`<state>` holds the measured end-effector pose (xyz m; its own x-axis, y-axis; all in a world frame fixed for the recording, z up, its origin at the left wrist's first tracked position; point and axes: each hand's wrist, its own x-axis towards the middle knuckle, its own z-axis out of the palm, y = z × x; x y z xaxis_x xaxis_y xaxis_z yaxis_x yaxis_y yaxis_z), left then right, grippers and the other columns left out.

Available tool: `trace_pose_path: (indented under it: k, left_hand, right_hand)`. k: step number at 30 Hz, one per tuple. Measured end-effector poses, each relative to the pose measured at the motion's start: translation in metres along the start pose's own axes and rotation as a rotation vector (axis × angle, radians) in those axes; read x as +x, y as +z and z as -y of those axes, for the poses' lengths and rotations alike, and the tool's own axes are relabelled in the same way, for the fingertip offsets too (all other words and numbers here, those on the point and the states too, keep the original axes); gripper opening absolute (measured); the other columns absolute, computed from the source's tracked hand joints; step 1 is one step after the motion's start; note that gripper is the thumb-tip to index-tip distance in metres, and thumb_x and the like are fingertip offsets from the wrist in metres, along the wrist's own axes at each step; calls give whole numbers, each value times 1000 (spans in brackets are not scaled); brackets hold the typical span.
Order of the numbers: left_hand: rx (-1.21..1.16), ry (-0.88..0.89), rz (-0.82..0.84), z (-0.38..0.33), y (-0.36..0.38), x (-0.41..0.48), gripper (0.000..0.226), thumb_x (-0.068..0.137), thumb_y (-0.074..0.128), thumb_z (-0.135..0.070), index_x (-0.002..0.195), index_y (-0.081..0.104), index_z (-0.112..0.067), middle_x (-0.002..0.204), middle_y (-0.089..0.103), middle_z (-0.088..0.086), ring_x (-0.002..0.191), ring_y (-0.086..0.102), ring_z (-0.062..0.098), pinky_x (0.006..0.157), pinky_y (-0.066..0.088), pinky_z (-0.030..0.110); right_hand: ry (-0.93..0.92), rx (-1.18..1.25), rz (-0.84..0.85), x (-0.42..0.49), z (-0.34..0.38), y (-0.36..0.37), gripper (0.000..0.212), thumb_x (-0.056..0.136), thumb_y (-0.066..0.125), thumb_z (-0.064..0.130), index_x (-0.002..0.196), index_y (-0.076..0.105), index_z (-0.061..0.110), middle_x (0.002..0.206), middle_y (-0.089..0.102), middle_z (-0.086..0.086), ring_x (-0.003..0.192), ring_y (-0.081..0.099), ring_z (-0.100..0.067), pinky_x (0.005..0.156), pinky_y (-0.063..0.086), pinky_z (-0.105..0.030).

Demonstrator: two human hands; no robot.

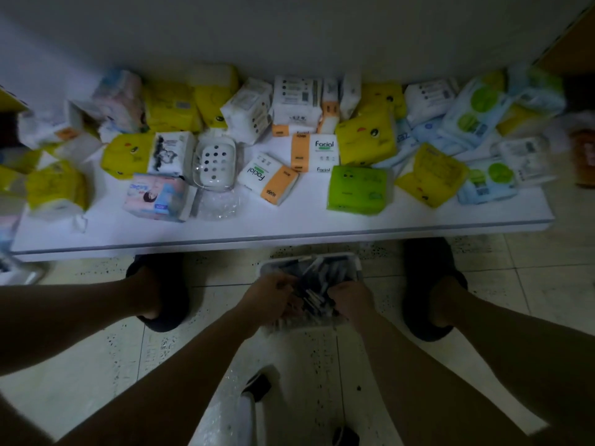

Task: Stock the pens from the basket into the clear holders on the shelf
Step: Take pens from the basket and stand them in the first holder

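While you look down through the head camera, the pale translucent plastic basket (347,262) sits on the speckled tiled floor (402,342), just in front of the white shelf's (289,226) edge and between your two dark slippers (161,297). It is packed with dark and white pens (317,278), most of them lying lengthwise and jumbled together.

Both of your hands are down inside the basket. Your left hand (270,297) comes in from the left with its fingers bent and pressed into the pile, and your right hand (349,300) comes in from the right, knuckles up, with its fingers curled downward. A bundle of pens lies directly between the two hands, touching both, and each hand's fingers are closed onto it rather than spread. Blur and dim light hide the individual fingertips, so you cannot tell how many pens either hand has.

On the shelf above, soft tissue packs are scattered: yellow ones (365,138), a bright green one (357,189), and white-and-orange ones printed "Facial" (314,152). Among them, left of centre, a white perforated plastic tray in clear wrapping (215,162) rests tilted against a pack. Near the bottom edge, a white object with a dark tip (254,400) lies on the floor between your forearms.
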<state>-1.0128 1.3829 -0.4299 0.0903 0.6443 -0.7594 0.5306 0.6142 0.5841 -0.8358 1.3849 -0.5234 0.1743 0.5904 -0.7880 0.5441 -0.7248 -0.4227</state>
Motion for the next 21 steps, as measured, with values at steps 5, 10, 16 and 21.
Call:
trace_pose_path:
  k: [5, 10, 16, 21]
  left_hand:
    - [-234, -9, 2, -20, -14, -30, 28, 96, 39, 1, 118, 56, -6, 83, 65, 10, 65, 63, 17, 57, 54, 24]
    - [-193, 154, -172, -29, -33, -68, 20, 99, 46, -29, 98, 58, -14, 81, 59, 5, 64, 53, 13, 56, 41, 25]
    - [-306, 428, -319, -37, -71, -117, 13, 101, 42, -25, 96, 50, -15, 68, 64, 6, 42, 47, 9, 45, 37, 22]
    - [-248, 514, -348, -50, -106, -150, 19, 101, 40, -13, 94, 57, -10, 83, 65, 3, 64, 55, 14, 58, 44, 26]
  right_hand:
    - [-182, 84, -48, -40, 17, -18, 16, 82, 75, 15, 95, 75, 7, 91, 71, -8, 81, 64, -22, 67, 51, -23]
    - [-370, 121, -65, -89, 62, -29, 17, 73, 81, 12, 68, 68, 22, 72, 68, -5, 75, 69, -28, 71, 59, -45]
    - [-576, 202, -31, -159, 117, -44, 42, 74, 81, 4, 108, 60, 14, 82, 63, -5, 67, 66, -23, 66, 59, -38]
    - [-812, 160, -92, -214, 157, -55, 25, 78, 78, 10, 98, 64, 16, 82, 69, -9, 71, 69, -26, 66, 59, -40]
